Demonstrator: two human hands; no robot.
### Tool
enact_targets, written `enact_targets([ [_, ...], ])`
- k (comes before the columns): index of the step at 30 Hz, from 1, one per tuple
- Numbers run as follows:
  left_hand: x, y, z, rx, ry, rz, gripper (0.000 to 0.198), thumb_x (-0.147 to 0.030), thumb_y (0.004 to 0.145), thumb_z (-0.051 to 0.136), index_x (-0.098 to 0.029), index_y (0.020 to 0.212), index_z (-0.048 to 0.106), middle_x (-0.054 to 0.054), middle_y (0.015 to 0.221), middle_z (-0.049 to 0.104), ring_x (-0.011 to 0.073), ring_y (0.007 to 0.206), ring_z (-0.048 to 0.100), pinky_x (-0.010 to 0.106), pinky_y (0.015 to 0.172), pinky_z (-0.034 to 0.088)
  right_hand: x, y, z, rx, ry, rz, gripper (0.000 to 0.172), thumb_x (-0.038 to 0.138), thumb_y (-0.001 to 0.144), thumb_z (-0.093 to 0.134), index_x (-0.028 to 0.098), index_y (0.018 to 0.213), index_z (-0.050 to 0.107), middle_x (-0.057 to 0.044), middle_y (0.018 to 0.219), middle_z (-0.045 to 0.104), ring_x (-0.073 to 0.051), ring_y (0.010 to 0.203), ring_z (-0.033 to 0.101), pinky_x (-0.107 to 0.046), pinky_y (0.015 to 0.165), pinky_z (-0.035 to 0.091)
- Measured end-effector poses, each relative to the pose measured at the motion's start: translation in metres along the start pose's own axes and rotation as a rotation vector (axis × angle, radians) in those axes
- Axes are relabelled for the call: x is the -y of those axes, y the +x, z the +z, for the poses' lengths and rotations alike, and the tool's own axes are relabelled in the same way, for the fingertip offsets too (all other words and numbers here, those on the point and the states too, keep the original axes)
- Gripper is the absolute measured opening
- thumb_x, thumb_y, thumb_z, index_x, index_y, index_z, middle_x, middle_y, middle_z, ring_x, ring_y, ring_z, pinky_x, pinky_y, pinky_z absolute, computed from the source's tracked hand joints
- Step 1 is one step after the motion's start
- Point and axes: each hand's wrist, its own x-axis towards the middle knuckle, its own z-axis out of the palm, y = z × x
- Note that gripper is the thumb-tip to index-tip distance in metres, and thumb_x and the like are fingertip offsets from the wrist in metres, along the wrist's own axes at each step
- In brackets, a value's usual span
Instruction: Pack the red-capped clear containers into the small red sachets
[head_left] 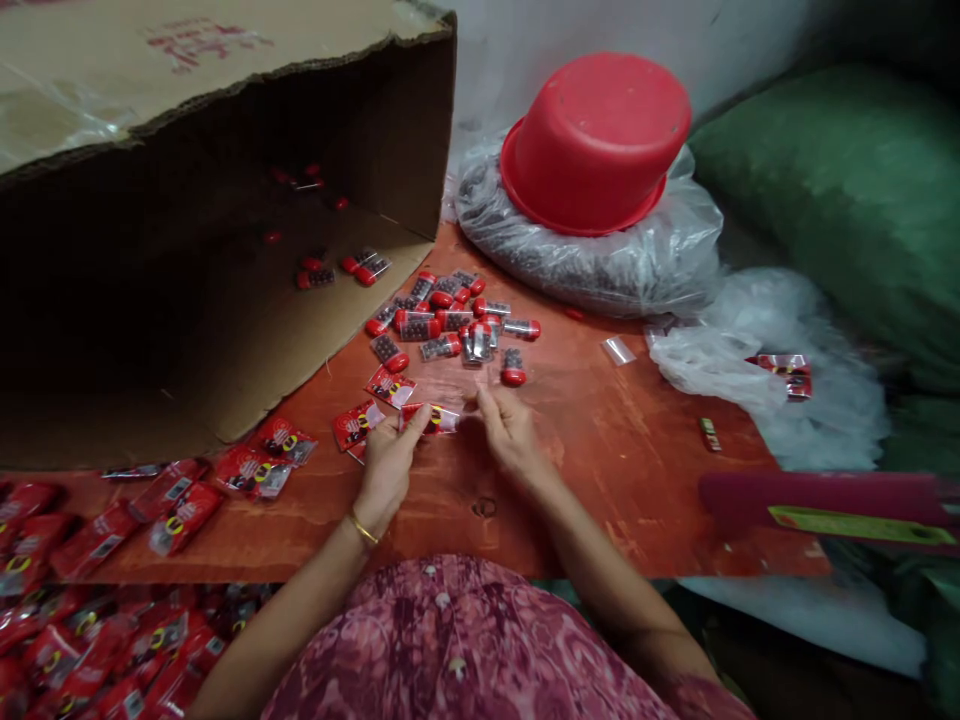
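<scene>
Dead centre, low over the counter (600,450), left hand (390,455) and right hand (511,432) each have a grip pinched on one red packet (433,418). Fingertip hold only, so it may slip, and a nudge could scatter the vials (450,325) just above.

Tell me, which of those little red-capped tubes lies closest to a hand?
The lone tube just beyond the right hand, set apart from the pile.
</scene>
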Motion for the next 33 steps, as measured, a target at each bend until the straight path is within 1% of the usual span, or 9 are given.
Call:
enact_targets([
  [2,-0.009,0.002,-0.002,0.029,-0.074,-0.101,0.036,-0.043,0.051,0.079,-0.014,0.059,0.060,-0.003,0.053,0.060,0.0075,0.048,0.051,0.019,0.047,0.040,-0.028,0.024,-0.030,0.070,-0.308,-0.167,0.027,0.022,0.086,0.043,0.015,0.099,0.066,-0.010,0.093,0.068,-0.022,0.087,0.056,-0.036,0.079,0.045],
  [5,-0.020,0.002,-0.004,0.114,-0.170,-0.189,0.038,-0.043,0.047,0.081,-0.014,0.059,0.059,-0.003,0.052,0.060,0.0067,0.045,0.052,0.019,0.046,0.042,-0.067,0.056,-0.064,0.268,-0.605,-0.244,0.034,0.014,0.084,0.042,0.017,0.111,0.062,-0.012,0.119,0.061,-0.026,0.107,0.050,-0.042,0.089,0.040],
  [7,-0.024,0.002,-0.005,0.164,-0.210,-0.222,0.038,-0.042,0.047,0.082,-0.015,0.060,0.059,-0.004,0.052,0.059,0.0069,0.043,0.052,0.019,0.045,0.042,-0.083,0.065,-0.073,0.411,-0.679,-0.275,0.033,0.018,0.086,0.043,0.018,0.113,0.062,-0.012,0.124,0.058,-0.028,0.114,0.046,-0.043,0.092,0.037],
  [9,-0.025,0.003,-0.006,0.193,-0.218,-0.239,0.038,-0.043,0.047,0.081,-0.015,0.062,0.059,-0.004,0.052,0.059,0.0071,0.043,0.052,0.019,0.045,0.042,-0.087,0.061,-0.070,0.458,-0.677,-0.281,0.029,0.025,0.087,0.046,0.019,0.111,0.062,-0.012,0.123,0.059,-0.029,0.118,0.044,-0.044,0.093,0.035],
  [11,-0.024,0.004,-0.007,0.199,-0.205,-0.243,0.038,-0.044,0.048,0.081,-0.015,0.061,0.059,-0.004,0.052,0.058,0.0070,0.043,0.051,0.020,0.045,0.042,-0.082,0.046,-0.061,0.418,-0.599,-0.247,0.027,0.030,0.088,0.047,0.018,0.106,0.063,-0.013,0.114,0.064,-0.029,0.112,0.048,-0.045,0.092,0.036],
  [14,-0.022,0.005,-0.007,0.195,-0.163,-0.241,0.041,-0.048,0.047,0.080,-0.015,0.059,0.059,-0.004,0.051,0.057,0.0070,0.043,0.049,0.021,0.045,0.041,-0.060,0.015,-0.049,0.339,-0.306,-0.116,0.028,0.035,0.089,0.043,0.017,0.097,0.064,-0.011,0.093,0.068,-0.024,0.087,0.058,-0.039,0.079,0.044],
  [19,-0.021,0.004,-0.007,0.202,-0.038,-0.122,0.046,-0.056,0.043,0.077,-0.014,0.052,0.060,-0.003,0.049,0.056,0.0063,0.045,0.044,0.021,0.047,0.035,-0.005,-0.026,-0.047,0.314,0.260,0.168,0.025,0.038,0.086,0.048,0.018,0.089,0.063,-0.001,0.067,0.060,-0.012,0.053,0.051,-0.024,0.049,0.041],
  [24,-0.020,0.003,-0.011,0.279,0.151,0.010,0.044,-0.056,0.055,0.071,-0.013,0.059,0.067,-0.001,0.054,0.061,0.0088,0.053,0.047,0.022,0.055,0.037,0.027,-0.025,-0.052,0.369,0.354,0.208,0.020,0.035,0.076,0.058,0.017,0.070,0.065,0.001,0.055,0.055,-0.010,0.047,0.045,-0.022,0.046,0.035],
  [33,-0.021,0.004,-0.020,0.378,0.441,0.121,0.034,-0.047,0.067,0.066,-0.014,0.065,0.071,0.000,0.054,0.061,0.0135,0.054,0.050,0.025,0.054,0.038,0.029,-0.022,-0.043,0.435,0.419,0.308,0.020,0.034,0.071,0.059,0.016,0.064,0.065,0.001,0.052,0.056,-0.010,0.045,0.045,-0.021,0.044,0.034],
])
